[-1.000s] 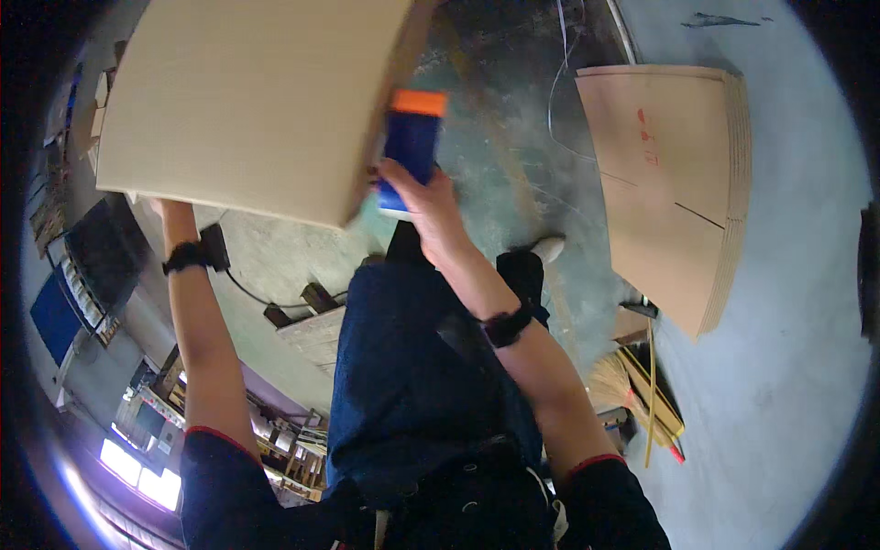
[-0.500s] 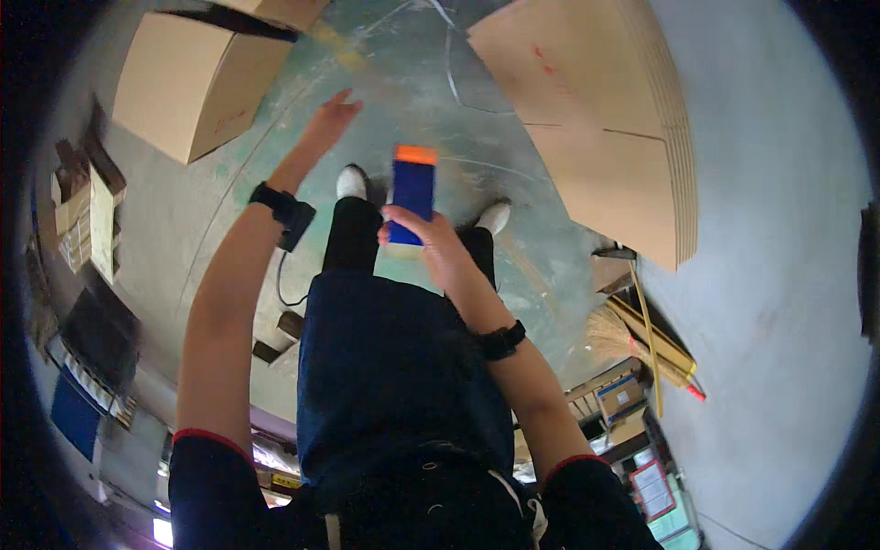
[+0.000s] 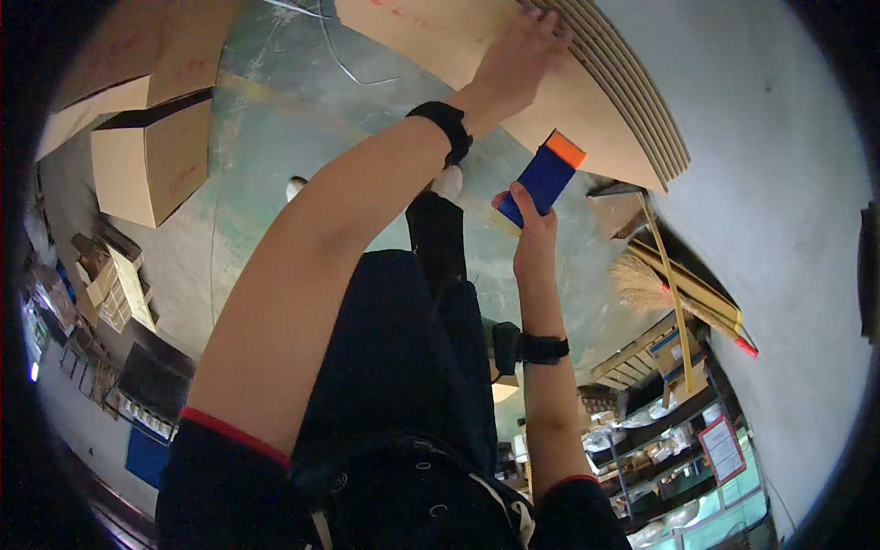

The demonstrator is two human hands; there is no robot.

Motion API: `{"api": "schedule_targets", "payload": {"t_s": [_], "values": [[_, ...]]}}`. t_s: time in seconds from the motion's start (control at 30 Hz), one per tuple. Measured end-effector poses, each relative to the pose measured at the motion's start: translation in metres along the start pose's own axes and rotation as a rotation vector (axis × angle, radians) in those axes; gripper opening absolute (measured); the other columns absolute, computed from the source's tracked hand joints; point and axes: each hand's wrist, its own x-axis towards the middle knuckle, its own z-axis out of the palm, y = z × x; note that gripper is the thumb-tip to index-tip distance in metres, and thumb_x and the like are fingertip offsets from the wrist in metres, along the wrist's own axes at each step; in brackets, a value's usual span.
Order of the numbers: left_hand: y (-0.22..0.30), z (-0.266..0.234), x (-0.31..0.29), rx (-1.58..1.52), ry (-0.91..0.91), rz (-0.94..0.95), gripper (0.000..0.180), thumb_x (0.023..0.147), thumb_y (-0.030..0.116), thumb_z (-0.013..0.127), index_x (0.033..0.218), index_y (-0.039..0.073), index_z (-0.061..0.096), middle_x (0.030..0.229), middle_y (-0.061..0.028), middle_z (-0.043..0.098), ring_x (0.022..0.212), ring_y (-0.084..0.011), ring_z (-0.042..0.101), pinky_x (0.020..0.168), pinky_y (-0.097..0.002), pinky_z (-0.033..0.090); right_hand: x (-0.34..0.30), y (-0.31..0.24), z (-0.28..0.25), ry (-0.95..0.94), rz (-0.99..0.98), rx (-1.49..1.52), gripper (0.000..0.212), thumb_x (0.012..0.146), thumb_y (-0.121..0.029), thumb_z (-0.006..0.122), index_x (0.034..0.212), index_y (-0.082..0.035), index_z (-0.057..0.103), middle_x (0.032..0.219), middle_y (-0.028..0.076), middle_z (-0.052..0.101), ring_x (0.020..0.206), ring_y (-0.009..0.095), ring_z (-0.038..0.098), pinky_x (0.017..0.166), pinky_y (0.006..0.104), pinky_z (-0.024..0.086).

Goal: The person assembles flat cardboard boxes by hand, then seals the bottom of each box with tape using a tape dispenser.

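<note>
My left hand (image 3: 519, 66) reaches across to the right, over a stack of flattened cardboard boxes (image 3: 600, 128). Its fingers are apart and slightly blurred, at the edge where the layered sheets show; whether they touch the top sheet I cannot tell. Below it, my right hand (image 3: 532, 218) is closed around a blue oblong tool (image 3: 543, 181) with an orange end and a tan strip at its lower edge. The orange end points up and right, close beside the cardboard stack. The exact kind of tool does not show.
Opened cardboard boxes (image 3: 151, 165) stand at the left on the green floor (image 3: 266, 137). A pale strap (image 3: 344, 69) lies near the stack. A straw broom (image 3: 642, 282) and a yellow pole (image 3: 674, 302) lean by the grey wall (image 3: 761, 183) at right, with loaded shelves (image 3: 651, 449) below.
My left hand has swung from the left over to the cardboard stack. The right hand has moved right with the blue tool, which is now tilted. The view has turned right.
</note>
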Motion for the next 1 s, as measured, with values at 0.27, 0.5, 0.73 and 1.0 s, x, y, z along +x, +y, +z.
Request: {"api": "schedule_targets", "payload": {"t_s": [0.27,0.5,0.73,1.0], "values": [[0.011,-0.040,-0.012,-0.201,-0.147,0.034,0.045,0.081,0.020,0.060,0.123,0.010,0.052,0.129,-0.0167,0.046,0.123,-0.0343,0.040,0.104,-0.0435,0.034,0.045,-0.060,-0.077,0.035,-0.333,-0.204,0.021,0.079,-0.018,0.072,0.087,-0.001,0.062,0.080,0.008,0.068,0.070,0.014,0.064,0.067,0.0279,0.049],[0.013,-0.070,-0.032,-0.364,-0.482,-0.206,0.037,0.082,0.020,0.060,0.116,0.005,0.057,0.117,-0.0167,0.050,0.108,-0.0308,0.051,0.086,-0.0415,0.045,0.121,-0.110,-0.081,0.237,-1.038,-1.175,0.060,0.069,-0.050,0.075,0.091,0.003,0.058,0.075,0.014,0.063,0.074,0.034,0.063,0.076,0.0409,0.049],[-0.109,-0.078,-0.140,-0.193,0.259,-0.954,0.062,0.073,0.010,0.068,0.130,0.001,0.044,0.141,-0.0209,0.034,0.119,-0.0378,0.044,0.099,-0.0439,0.038,0.083,-0.010,-0.085,0.086,-1.031,-1.603,0.063,0.064,-0.042,0.076,0.107,-0.001,0.057,0.080,0.015,0.064,0.085,0.033,0.061,0.098,0.0424,0.037],[-0.283,-0.124,-0.252,-1.020,-0.191,-1.293,0.046,0.074,0.010,0.067,0.115,-0.003,0.051,0.092,-0.0110,0.065,0.081,-0.0230,0.060,0.072,-0.0366,0.049,-0.028,0.025,-0.015,0.088,-0.745,-1.451,0.048,0.059,-0.030,0.079,0.099,-0.007,0.064,0.077,0.013,0.065,0.078,0.030,0.063,0.085,0.0410,0.046]]}}
